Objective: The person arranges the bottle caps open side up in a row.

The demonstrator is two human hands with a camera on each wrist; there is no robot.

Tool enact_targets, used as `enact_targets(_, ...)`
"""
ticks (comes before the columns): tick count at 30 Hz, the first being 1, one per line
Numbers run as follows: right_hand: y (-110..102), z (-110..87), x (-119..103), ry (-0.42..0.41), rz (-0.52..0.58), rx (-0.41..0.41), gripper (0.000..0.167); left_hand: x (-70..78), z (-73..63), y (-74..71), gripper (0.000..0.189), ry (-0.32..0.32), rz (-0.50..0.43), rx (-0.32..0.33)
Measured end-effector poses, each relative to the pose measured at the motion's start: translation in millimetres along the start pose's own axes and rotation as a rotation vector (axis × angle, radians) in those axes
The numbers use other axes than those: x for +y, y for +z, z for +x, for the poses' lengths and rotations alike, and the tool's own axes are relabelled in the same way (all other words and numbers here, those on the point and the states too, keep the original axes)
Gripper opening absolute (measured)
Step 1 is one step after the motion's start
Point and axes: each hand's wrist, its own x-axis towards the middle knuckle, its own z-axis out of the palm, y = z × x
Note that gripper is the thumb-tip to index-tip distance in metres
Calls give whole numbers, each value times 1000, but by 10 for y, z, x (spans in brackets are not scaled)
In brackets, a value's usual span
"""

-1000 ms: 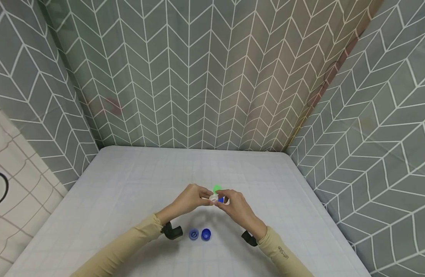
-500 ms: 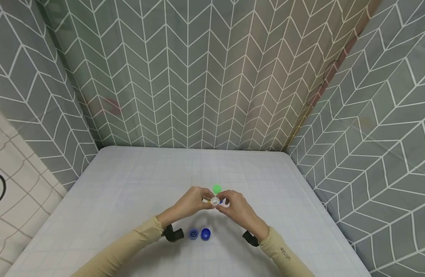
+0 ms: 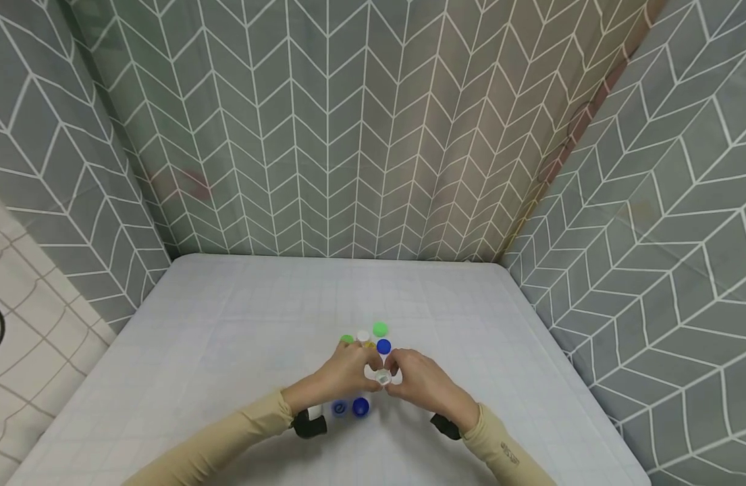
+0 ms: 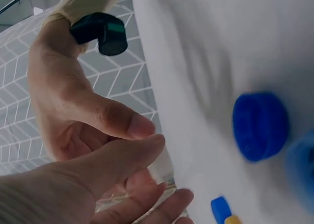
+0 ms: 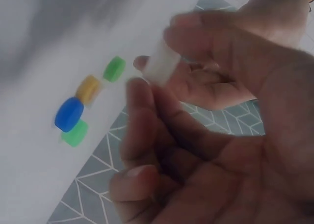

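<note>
Between my two hands is a small white bottle cap (image 3: 383,377), its hollow side facing up in the head view. My left hand (image 3: 352,371) pinches it from the left, thumb and forefinger at its rim. From the other side my right hand (image 3: 426,383) pinches it too. In the right wrist view the white cap (image 5: 163,64) shows blurred between right thumb and fingers, with the left hand behind. Fingers hide much of it in the left wrist view. A dark blue cap (image 3: 360,407) and a lighter blue cap (image 3: 339,408) lie on the table, nearer my body.
Just beyond the hands lie a blue cap (image 3: 383,346), a yellow cap (image 3: 370,345), a white cap (image 3: 363,335), a green cap (image 3: 346,339) and a bright green cap (image 3: 380,329). The white table (image 3: 257,290) meets patterned curtains (image 3: 348,169) at the back.
Both hands have drawn closer to my body with the white cap. The caps beyond them, earlier mostly covered by the hands, now show. The two near blue caps have stayed put.
</note>
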Motion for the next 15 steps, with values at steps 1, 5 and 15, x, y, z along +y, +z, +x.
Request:
enact_targets(1,8,-8,3,3,-8,-18,26,4,-3,26,28,0,15,-12)
enact_targets(5,45,-33,3,10,-27,-91,25,33,-33,119,27,-22,45,-60)
enact_targets(15,144,-57,-21,-28,-62,-183,29,102,-94,249,31,-35,127,-131)
